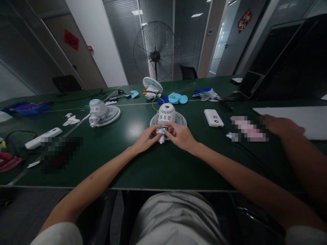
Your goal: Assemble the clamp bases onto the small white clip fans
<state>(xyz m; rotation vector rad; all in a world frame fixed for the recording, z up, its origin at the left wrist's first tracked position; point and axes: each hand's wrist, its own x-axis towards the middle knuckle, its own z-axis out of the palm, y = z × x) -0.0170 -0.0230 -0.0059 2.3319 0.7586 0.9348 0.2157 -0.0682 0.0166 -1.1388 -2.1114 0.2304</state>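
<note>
A small white fan (pixel 167 114) lies grille-down on the green table in front of me, its rounded motor housing facing up. At its near end is a small white neck piece (pixel 161 139) with a light blue part on it. My left hand (pixel 146 139) pinches this piece from the left, with thumb and fingers bent around it. From the right, my right hand (pixel 182 136) closes its thumb and fingers on the same spot. The fingertips nearly meet and partly hide the piece and the grille behind it.
Another small fan (pixel 98 110) lies to the left, and a third fan (pixel 152 89) sits farther back. Light blue fan blades (pixel 177 98) lie behind. A white power bank (pixel 214 118) with a cable is at right, near another person's hand (pixel 281 126). A white bar (pixel 43 137) lies left.
</note>
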